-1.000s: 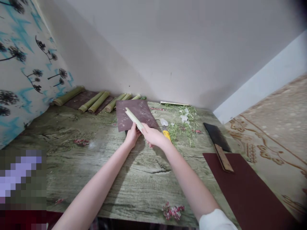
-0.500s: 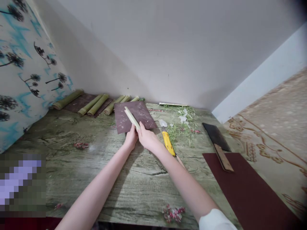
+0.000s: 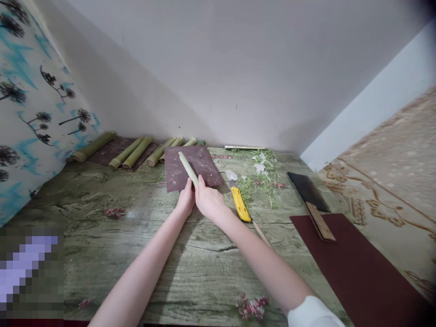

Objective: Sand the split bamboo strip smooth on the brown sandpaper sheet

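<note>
In the head view, a pale green strip of split bamboo (image 3: 188, 169) is clamped at its lower end between the left hand (image 3: 185, 200) and the right hand (image 3: 208, 200), which are held close together with their fingers closed on it. The strip is angled up and away from the hands, and its upper end is positioned over a square sheet of dark brown abrasive paper (image 3: 207, 165). Whether the strip touches the sheet cannot be told.

A yellow utility knife (image 3: 240, 204) is laid just right of the right hand, and a thin wooden stick (image 3: 262, 234) extends from near its end, beneath the right forearm. Scattered green plant trimmings (image 3: 262, 181) are spread beyond the knife. Short green bamboo segments (image 3: 136, 152) are lined up along the far wall, partly on another dark sheet (image 3: 111, 150). All of this is set on a table with a weathered wood-print top (image 3: 109, 254). Toward the right edge, a black cleaver with a flat wooden handle (image 3: 308, 190) is placed by a dark maroon sheet (image 3: 340, 268). A white sleeve (image 3: 311, 313) is seen at the right forearm.
</note>
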Motion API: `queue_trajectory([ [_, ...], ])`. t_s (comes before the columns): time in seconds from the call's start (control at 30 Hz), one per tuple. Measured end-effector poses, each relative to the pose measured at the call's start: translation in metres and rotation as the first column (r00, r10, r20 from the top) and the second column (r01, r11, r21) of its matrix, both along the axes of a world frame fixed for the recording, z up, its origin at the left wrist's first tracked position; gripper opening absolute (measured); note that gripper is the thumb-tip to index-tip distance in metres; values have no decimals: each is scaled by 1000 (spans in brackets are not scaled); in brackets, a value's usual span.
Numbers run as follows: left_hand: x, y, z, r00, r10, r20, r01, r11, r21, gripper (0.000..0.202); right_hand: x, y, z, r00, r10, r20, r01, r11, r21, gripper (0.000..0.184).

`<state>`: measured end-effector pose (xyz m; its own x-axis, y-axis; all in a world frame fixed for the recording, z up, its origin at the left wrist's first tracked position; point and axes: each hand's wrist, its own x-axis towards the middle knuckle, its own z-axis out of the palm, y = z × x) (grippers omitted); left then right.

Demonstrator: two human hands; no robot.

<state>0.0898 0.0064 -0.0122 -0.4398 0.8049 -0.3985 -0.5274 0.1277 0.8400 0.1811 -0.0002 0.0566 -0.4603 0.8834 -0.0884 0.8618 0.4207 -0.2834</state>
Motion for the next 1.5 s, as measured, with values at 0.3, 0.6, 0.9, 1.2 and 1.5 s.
queue_trajectory([
  [0.3, 3, 1, 2, 991, 5, 132, -14, 997, 70, 37, -3, 5, -10, 999, -10, -51, 10, 1000, 2, 47],
  [0.6, 3, -1, 5, 999, -18, 47, 17, 999, 27, 44, -1, 0, -3, 1000, 17, 17, -16, 1000, -23, 46],
  [0.9, 0, 3, -3, 1000, -13, 20, 12, 1000, 29, 45, -5, 0, -5, 999, -3, 48, 4, 1000, -14, 48],
  [1.2, 0, -5, -2, 952, -84, -296, 57, 993, -99, 38, -3, 1, 3, 999, -21, 34, 21, 1000, 15, 50],
  [1.5, 1, -6, 15, 989, 16, -148, -27, 997, -73, 46, -8, -6, -4, 999, 7, 44, -7, 1000, -6, 49],
])
